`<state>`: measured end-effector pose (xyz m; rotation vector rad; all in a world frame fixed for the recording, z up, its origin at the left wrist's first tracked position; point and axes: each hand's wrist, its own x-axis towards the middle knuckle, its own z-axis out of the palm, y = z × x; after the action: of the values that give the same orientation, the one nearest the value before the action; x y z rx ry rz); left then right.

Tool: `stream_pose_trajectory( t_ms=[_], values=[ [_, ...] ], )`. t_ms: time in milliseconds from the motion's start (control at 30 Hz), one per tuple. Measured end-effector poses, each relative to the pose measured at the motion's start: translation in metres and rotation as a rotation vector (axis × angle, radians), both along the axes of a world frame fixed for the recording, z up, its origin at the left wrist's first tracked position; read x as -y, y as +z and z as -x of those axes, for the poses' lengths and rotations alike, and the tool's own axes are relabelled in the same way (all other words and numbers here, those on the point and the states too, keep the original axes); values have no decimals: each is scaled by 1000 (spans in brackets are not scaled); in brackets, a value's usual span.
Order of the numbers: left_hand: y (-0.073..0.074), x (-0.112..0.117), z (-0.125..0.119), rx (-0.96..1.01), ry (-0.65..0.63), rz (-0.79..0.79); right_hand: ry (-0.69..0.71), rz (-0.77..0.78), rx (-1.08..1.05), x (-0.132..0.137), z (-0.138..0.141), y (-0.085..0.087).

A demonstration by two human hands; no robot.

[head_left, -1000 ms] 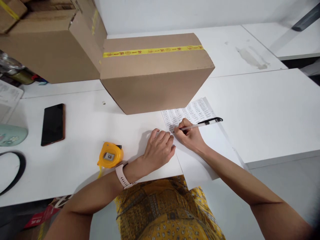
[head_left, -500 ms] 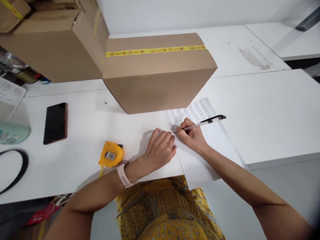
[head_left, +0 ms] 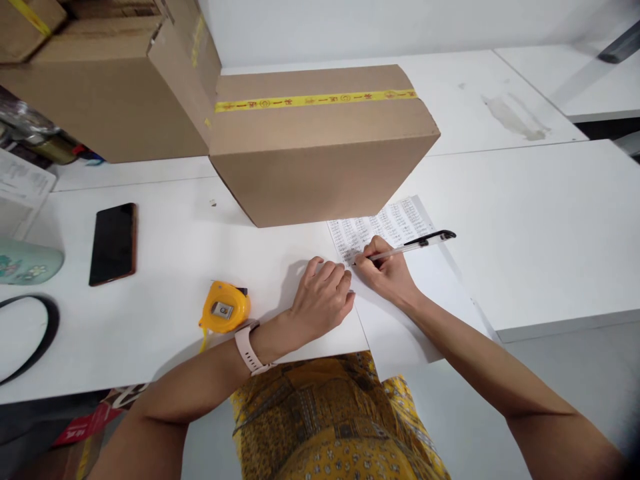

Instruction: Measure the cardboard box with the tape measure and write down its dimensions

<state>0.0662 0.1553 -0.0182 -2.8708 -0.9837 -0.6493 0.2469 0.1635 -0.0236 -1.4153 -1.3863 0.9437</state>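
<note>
My right hand (head_left: 387, 270) grips a clear pen with a black cap (head_left: 417, 244) pushed on its back end. The pen's tip is down on a sheet of paper (head_left: 425, 293) covered at the top with columns of small handwriting and blank lower down. My left hand (head_left: 323, 297) rests palm down at the paper's left edge, fingers loosely bent and a little apart, with nothing visible in it. A pale pink watch band is on that wrist. Left of it lies a yellow tape measure (head_left: 225, 307) with a bit of tape out.
A taped cardboard box (head_left: 325, 170) stands just beyond the paper and covers part of its top. Another large box (head_left: 115, 100) is at the back left. A black phone (head_left: 113, 245), a pale green bottle (head_left: 33, 261) and a black ring-shaped band (head_left: 50, 323) lie on the left of the white table.
The view has shifted very slightly, so everything sits a little farther right. The pen tip stays at the written rows, and both hands keep nearly the same pose.
</note>
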Motion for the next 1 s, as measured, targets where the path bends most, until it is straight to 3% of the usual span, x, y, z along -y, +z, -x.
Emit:
stream_pose_trajectory(
  t_ms=[1000],
  values=[
    [-1,0,0,22,-9,3,-15,-14,6,0,-1,2]
  ],
)
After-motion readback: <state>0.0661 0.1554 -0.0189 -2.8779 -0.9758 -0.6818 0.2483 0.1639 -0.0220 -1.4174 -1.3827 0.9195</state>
